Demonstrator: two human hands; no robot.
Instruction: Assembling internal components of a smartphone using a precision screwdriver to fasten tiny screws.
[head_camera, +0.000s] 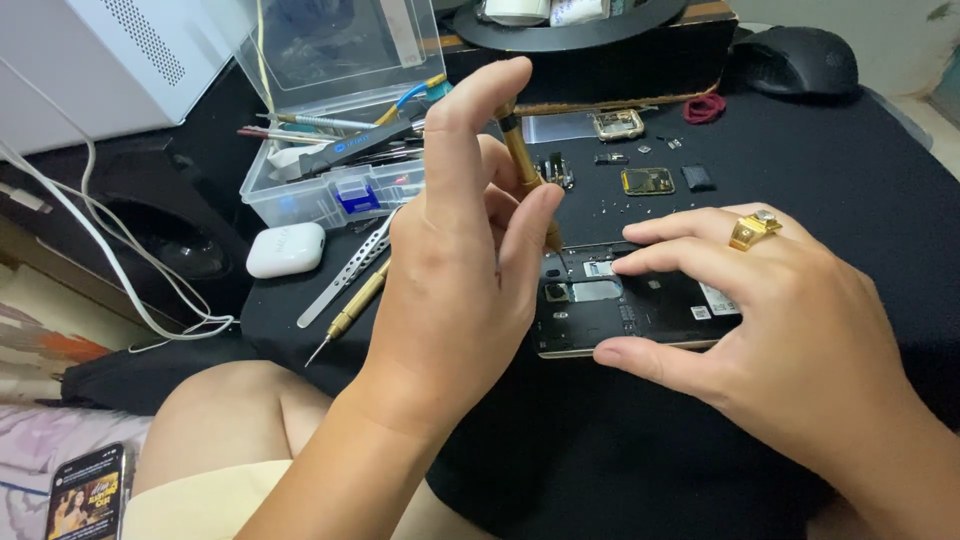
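Both hands fill the near view: the left hand (460, 250) has its grip clenched around a slim brass-coloured screwdriver (525, 165), held nearly upright with the forefinger capping its top, while the right hand (790, 330), wearing a gold ring (752, 230), presses down on an opened phone (620, 300), thumb on the near edge and fingers spread over the far one, so its grip grasps the phone itself. That phone lies flat on the black cloth of the tabletop (860, 170), back cover off, showing dark shields and small metal plates. The driver tip seems to meet the upper left corner of the board, though the left palm hides the contact. To do this well, it would help to keep the shaft square to the screw head and the pinning hand firm, so the tip cannot skid. Beyond lie tiny loose parts (648, 180), matte and glinting. Left of them sit a clear plastic toolbox (330, 190), a smooth white earbud case (286, 249), steel tweezers (350, 275) and a second brass driver (350, 312).
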